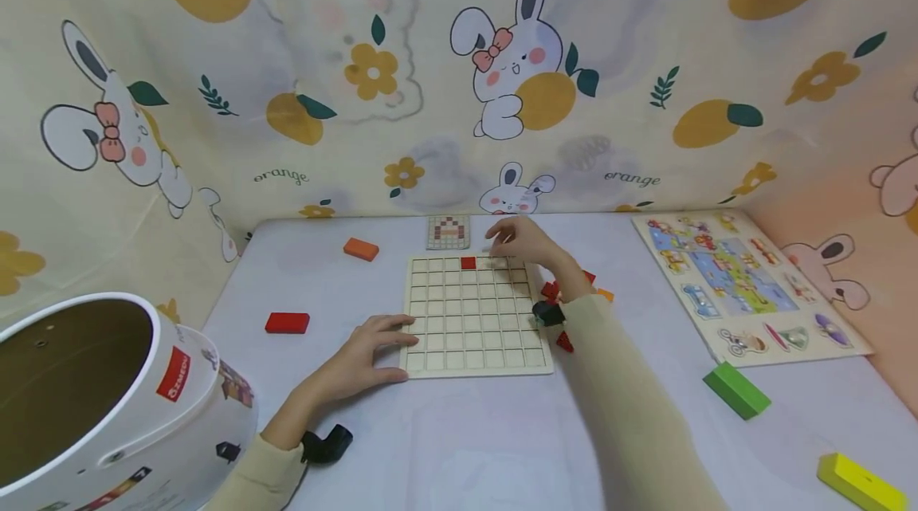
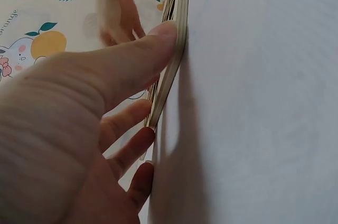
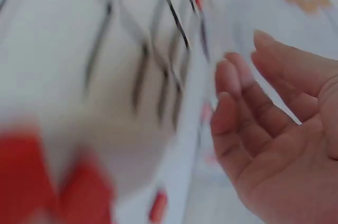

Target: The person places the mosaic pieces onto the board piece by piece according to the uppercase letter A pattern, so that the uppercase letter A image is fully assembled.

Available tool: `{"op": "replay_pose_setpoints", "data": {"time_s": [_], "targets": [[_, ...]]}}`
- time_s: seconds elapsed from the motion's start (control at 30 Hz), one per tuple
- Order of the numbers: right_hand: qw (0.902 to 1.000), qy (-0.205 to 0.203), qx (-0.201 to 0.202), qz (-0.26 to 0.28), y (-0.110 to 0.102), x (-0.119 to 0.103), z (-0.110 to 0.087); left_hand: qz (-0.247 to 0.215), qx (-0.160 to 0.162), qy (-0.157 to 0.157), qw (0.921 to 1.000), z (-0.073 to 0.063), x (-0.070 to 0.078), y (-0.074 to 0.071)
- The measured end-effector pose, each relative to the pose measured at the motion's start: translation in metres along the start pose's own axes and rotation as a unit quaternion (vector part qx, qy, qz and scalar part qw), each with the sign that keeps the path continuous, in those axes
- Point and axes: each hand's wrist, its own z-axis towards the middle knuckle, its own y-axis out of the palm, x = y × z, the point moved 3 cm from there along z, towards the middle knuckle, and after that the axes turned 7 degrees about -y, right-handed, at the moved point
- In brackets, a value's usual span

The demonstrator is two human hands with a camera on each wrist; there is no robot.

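A pale wooden grid board lies flat on the white table, with one red square tile in its top row. Along the board's left edge my left hand rests with spread fingers; the left wrist view shows its thumb against the board's side. My right hand hovers over the board's top right corner. In the right wrist view its fingers are loosely bent with nothing between them. Just beyond the board is a small pattern card. Loose red pieces lie right of the board, partly behind the right wrist.
At left stand a white bucket, a red block and an orange block. A picture puzzle board, a green block and a yellow block lie at right. A patterned cloth hangs behind the table.
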Motion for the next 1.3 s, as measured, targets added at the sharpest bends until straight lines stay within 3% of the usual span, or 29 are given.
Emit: {"op": "replay_pose_setpoints", "data": {"time_s": [0.23,0.43,0.7,1.03,1.2,1.3], "targets": [[0.9972,0.057,0.018,-0.045,-0.06,0.048,-0.065,-0.022,-0.003,-0.013,0.9997,0.002,-0.003,0.001],[0.9956,0.085,0.011,-0.04,-0.08,0.078,-0.099,-0.045,0.005,-0.021,0.9987,0.001,-0.008,0.0],[0.9943,0.089,-0.023,-0.053,-0.078,0.077,-0.105,-0.059,0.0,-0.015,0.9981,0.0,-0.008,-0.002],[0.9927,0.088,-0.01,-0.082,-0.077,0.074,-0.107,-0.062,-0.003,-0.002,0.998,0.002,-0.009,0.0],[0.995,0.081,-0.009,-0.058,-0.075,0.071,-0.103,-0.064,-0.006,-0.003,0.998,0.002,-0.009,0.0],[0.9969,0.071,0.008,-0.033,-0.071,0.063,-0.089,-0.061,-0.006,-0.006,0.9981,0.002,-0.009,0.0]]}}
